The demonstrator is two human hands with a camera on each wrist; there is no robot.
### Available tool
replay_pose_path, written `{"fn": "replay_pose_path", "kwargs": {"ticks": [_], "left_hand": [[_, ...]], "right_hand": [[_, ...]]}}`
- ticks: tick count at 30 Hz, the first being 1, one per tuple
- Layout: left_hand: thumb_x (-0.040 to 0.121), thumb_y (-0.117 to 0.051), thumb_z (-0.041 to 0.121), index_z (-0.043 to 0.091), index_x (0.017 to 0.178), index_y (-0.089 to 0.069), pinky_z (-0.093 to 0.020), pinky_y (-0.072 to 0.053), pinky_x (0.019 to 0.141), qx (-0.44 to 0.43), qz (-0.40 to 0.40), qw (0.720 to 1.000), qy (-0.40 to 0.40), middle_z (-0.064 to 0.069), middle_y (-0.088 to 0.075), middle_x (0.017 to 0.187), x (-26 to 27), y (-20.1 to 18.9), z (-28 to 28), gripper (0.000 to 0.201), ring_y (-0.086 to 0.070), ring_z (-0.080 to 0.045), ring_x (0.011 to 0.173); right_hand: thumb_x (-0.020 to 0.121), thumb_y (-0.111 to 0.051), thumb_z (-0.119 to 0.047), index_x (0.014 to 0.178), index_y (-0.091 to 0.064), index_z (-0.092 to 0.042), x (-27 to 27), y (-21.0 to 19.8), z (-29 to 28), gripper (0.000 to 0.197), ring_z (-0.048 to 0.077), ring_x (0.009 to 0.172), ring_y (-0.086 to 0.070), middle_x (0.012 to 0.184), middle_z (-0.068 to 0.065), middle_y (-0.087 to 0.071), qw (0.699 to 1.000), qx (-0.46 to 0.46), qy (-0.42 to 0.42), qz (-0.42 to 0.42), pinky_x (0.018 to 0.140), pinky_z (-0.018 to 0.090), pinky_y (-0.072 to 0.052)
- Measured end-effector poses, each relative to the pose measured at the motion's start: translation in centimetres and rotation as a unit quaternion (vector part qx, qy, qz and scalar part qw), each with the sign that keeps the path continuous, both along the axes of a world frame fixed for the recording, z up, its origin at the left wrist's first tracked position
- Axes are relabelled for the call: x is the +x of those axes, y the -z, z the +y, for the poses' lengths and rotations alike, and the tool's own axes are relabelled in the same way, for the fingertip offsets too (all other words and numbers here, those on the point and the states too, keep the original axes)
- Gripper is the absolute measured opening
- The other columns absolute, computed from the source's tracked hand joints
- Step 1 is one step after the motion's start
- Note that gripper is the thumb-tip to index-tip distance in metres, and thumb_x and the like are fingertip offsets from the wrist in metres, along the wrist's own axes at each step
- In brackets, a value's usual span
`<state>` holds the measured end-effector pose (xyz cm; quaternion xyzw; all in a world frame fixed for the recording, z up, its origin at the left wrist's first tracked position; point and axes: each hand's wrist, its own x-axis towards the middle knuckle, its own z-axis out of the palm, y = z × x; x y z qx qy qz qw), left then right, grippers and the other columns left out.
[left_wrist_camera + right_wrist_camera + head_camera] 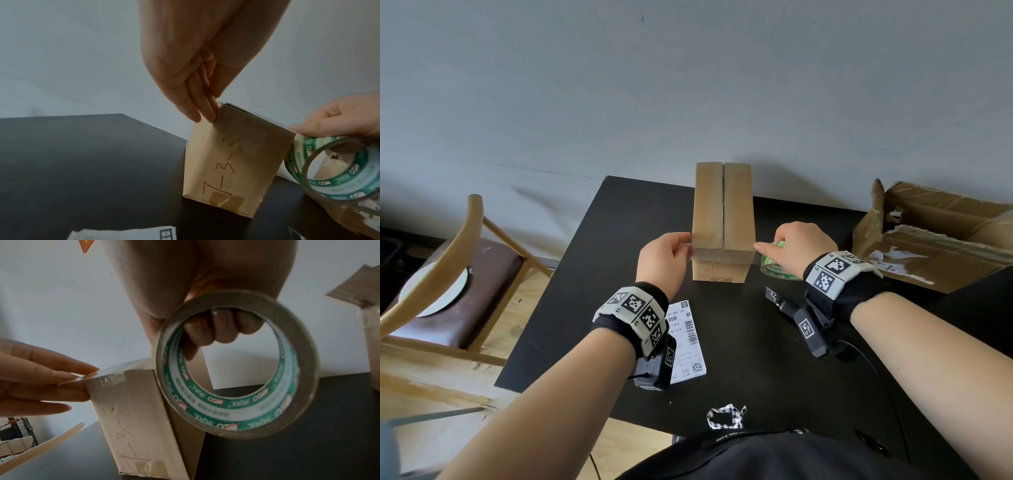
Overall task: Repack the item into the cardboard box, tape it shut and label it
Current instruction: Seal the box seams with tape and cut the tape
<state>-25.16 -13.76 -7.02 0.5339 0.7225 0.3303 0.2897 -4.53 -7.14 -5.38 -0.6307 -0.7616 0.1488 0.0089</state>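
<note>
Cardboard box [723,219] is stood upright on the black table [619,274], near the far edge, close to the grey wall [688,85]. Both top flaps are folded down, with a narrow seam seen between them along the top. Red handwriting and an old patch of tape are seen on the near face in the wrist views.

A strip of clear tape [115,369] is stretched across the top near edge of the box, from the left corner to the roll.

Left hand [666,262] is placed at the box's upper left corner; its fingertips [82,378] are pinched on the free end of the strip, the other fingers lying straight against the left side of the box.

Right hand [803,248] is held just beside the box's upper right corner. Its fingers [218,327] are curled through the core of the tape roll [236,366], which bears green and white print inside. The roll is held on edge, touching the box's right side.

Shipping label [686,339] is laid flat on the table, nearer the person, partly hidden by the left wrist.

A larger torn carton [935,236] is seen at the table's right end. A wooden chair [448,274] is stood to the left, with a white disc on its seat.
</note>
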Motion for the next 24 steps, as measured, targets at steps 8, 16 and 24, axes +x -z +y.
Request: {"fn": "replay_pose_path", "kwargs": {"ticks": [8,16,24], "left_hand": [[0.094,-0.040,0.008,0.016,0.135,-0.044,-0.032,-0.025,0.111,0.038,0.260,0.950,0.167,-0.001,-0.042,0.143,2.7,-0.7,-0.6,0.042,-0.038,-0.022,0.133],[0.101,-0.031,0.024,0.016,0.151,-0.013,-0.033,-0.003,0.118,-0.024,0.373,0.894,0.248,-0.001,-0.009,0.159,4.4,-0.3,-0.5,0.053,-0.005,-0.017,0.147],[0.096,-0.041,0.027,0.039,0.148,-0.010,-0.053,-0.012,0.115,-0.036,0.439,0.870,0.223,-0.018,-0.022,0.147,7.1,0.0,-0.5,0.062,-0.013,-0.038,0.140]], "right_hand": [[0.084,-0.052,-0.060,0.080,-0.064,-0.015,0.2,0.0,0.2,0.047,0.020,0.075,-0.060,0.079,0.003,-0.064,1.000,-0.021,0.003,0.020,0.057,0.026,-0.040],[0.085,-0.055,-0.054,0.075,-0.065,-0.014,1.4,1.2,0.7,0.042,0.019,0.078,-0.059,0.076,0.000,-0.061,0.985,-0.083,0.039,0.149,0.067,0.029,-0.043],[0.087,-0.059,-0.040,0.079,-0.067,-0.012,2.7,2.6,0.6,0.031,0.023,0.083,-0.065,0.083,0.007,-0.069,0.950,-0.110,0.061,0.284,0.077,0.037,-0.050]]}}
